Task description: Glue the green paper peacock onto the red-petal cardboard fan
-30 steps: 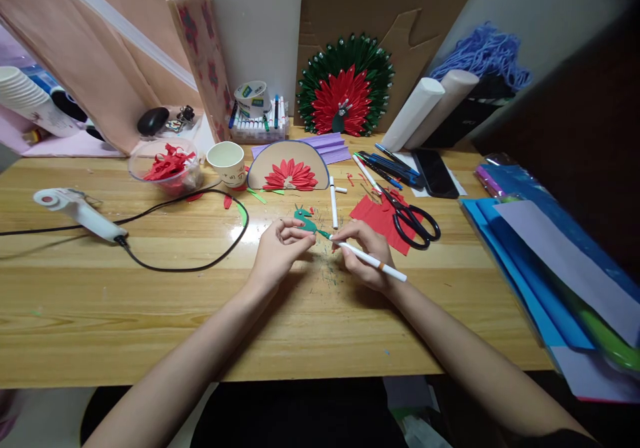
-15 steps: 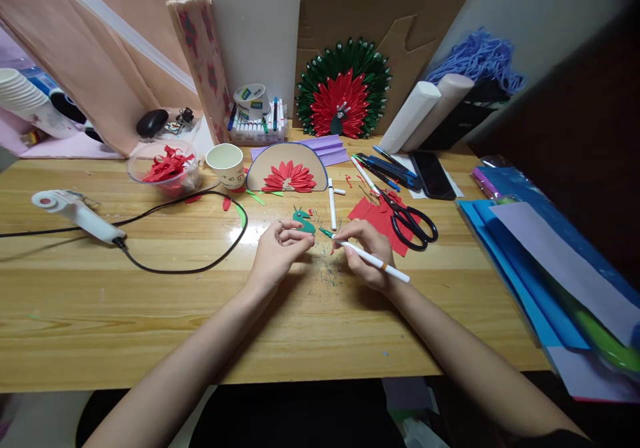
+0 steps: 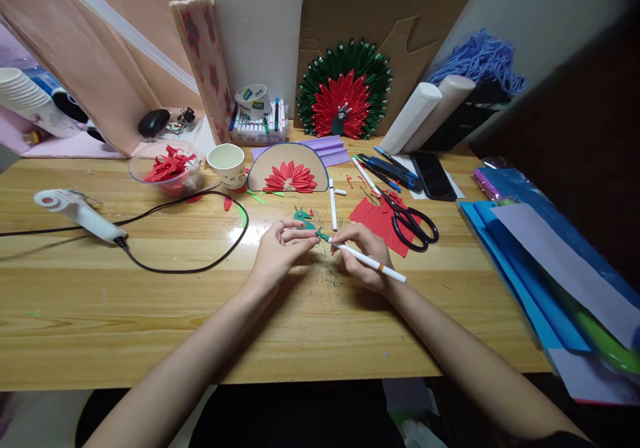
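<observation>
My right hand (image 3: 366,258) is closed round a white marker (image 3: 379,263) with an orange band, its lower end pointing toward my right forearm. At the marker's upper end, by my right fingertips, sits a small dark green strip (image 3: 323,236). The far end of that strip meets the pinched thumb and fingers of my left hand (image 3: 283,248). Just beyond my left fingers lies a green paper bird head and neck (image 3: 302,217), its lower part hidden by them. Behind it a tan half-round card (image 3: 257,175) bears red petals (image 3: 290,173) in a fan.
A capless-looking white marker (image 3: 333,205) lies just ahead. Black-handled scissors (image 3: 413,225) rest on red paper (image 3: 373,218). At left are a corded glue gun (image 3: 80,215), a paper cup (image 3: 227,168) and a bowl (image 3: 165,178) of red scraps. A green-and-red peacock (image 3: 345,95) stands behind.
My right hand has shifted slightly left with the marker, bringing the green strip up against my left fingertips. My left hand has stayed nearly in place.
</observation>
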A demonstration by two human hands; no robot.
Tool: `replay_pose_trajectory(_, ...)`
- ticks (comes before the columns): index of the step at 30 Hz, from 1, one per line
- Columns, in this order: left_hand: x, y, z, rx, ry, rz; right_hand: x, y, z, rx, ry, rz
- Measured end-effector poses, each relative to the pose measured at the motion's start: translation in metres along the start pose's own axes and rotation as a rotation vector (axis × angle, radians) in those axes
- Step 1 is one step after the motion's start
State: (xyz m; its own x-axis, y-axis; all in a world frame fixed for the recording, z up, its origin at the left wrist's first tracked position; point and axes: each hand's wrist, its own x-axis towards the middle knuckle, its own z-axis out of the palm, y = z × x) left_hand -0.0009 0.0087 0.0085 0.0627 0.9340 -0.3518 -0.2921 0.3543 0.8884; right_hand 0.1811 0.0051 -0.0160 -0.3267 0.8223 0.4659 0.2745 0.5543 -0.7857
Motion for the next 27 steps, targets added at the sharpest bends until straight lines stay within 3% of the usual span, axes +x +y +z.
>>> replay_pose_trajectory(18,0.0021,-0.0013,-0.0017,-0.197,-0.004,-0.178,0.0016,-0.0004,-0.0006,-0.081,-0.009,-0.078)
replay_pose_trajectory(24,0.0023,-0.0024,-0.0024,-0.162,-0.028,-0.166,0.0030,-0.0020,0.0008,-0.004,0.109,-0.010)
replay_pose_trajectory(27,0.0021,-0.0042,-0.0032,-0.055,-0.053,-0.137,0.0070,-0.0048,0.0014,-0.020,0.090,-0.023)
